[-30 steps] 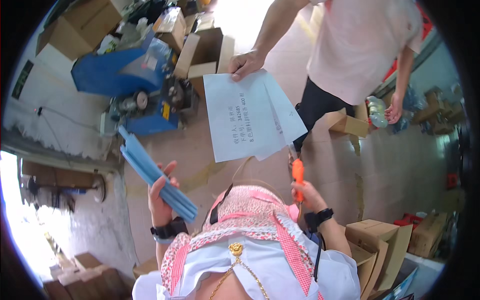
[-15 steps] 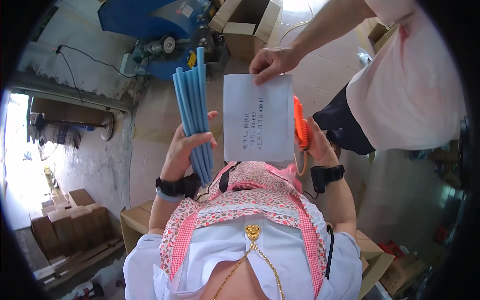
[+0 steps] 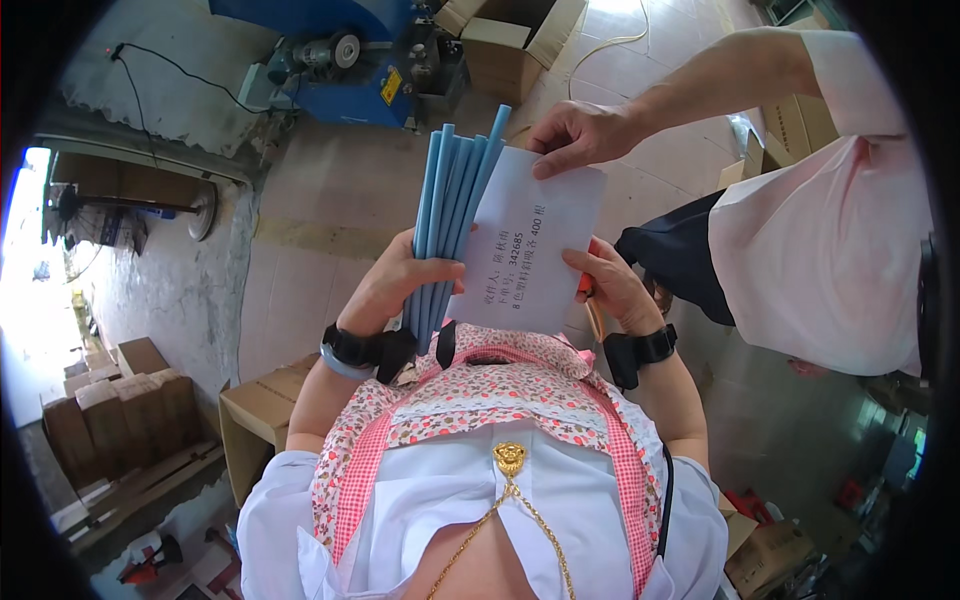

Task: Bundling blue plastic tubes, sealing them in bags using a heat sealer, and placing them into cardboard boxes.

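Note:
My left hand (image 3: 402, 280) is wrapped round a bundle of long blue plastic straws (image 3: 450, 190), which stand nearly upright with their tops fanned slightly. Beside them is a white printed sheet of paper (image 3: 530, 260), tilted, its left edge close against the straws. My right hand (image 3: 620, 285) pinches the sheet's right edge, thumb in front. An orange object (image 3: 586, 287) shows in that same hand, mostly hidden behind the paper, so its kind is unclear. Another person's hand (image 3: 585, 135) grips the sheet's top edge.
The other person, in a pale pink top (image 3: 820, 250), stands at the right. A blue machine (image 3: 350, 100) with a motor is at the far side, next to an open cardboard box (image 3: 500, 60). More boxes (image 3: 130, 410) are stacked at the left, and another box (image 3: 262, 410) sits by my left elbow.
My left hand and the straws have shifted right, up to the paper. The sheet has tilted, and my right hand has moved onto its right edge. The other person's hand has moved slightly right.

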`<state>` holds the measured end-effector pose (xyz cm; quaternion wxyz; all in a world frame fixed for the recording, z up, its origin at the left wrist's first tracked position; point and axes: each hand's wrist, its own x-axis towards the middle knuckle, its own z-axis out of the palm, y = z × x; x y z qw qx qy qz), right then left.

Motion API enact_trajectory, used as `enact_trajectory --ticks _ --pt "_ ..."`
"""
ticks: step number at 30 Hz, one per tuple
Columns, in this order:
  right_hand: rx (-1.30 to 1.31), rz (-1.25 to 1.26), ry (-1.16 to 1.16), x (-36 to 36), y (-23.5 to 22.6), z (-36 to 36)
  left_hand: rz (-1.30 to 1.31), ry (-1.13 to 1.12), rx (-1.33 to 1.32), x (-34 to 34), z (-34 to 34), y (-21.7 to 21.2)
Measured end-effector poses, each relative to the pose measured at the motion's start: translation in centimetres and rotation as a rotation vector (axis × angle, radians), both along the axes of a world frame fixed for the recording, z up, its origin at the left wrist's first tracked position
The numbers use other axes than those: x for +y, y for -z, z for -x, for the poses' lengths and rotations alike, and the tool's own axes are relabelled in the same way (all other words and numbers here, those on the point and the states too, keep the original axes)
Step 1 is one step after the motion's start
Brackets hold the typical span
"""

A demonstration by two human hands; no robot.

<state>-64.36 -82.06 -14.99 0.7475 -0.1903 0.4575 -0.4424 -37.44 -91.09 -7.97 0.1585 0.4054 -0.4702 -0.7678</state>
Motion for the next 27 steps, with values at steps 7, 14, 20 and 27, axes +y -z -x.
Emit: enact_trajectory --ticks 7,14,20,27 --pt "0.025 -0.058 -0.051 0.8 -0.2 -0.5 0.061 0.016 -0.034 -0.6 0.1 0.1" --pt "0.029 -0.052 -0.085 1.1 -0.9 -1.0 0.091 0.027 -0.043 -1.0 0.2 0.1" --pt "0.029 -0.032 -0.118 1.7 -0.1 -0.7 0.075 0.033 -0.018 -1.2 0.6 0.1" --pt "-0.029 -0.092 -0.058 2.5 -1.0 -1.5 0.101 0.125 0.009 -2.3 0.7 0.8"
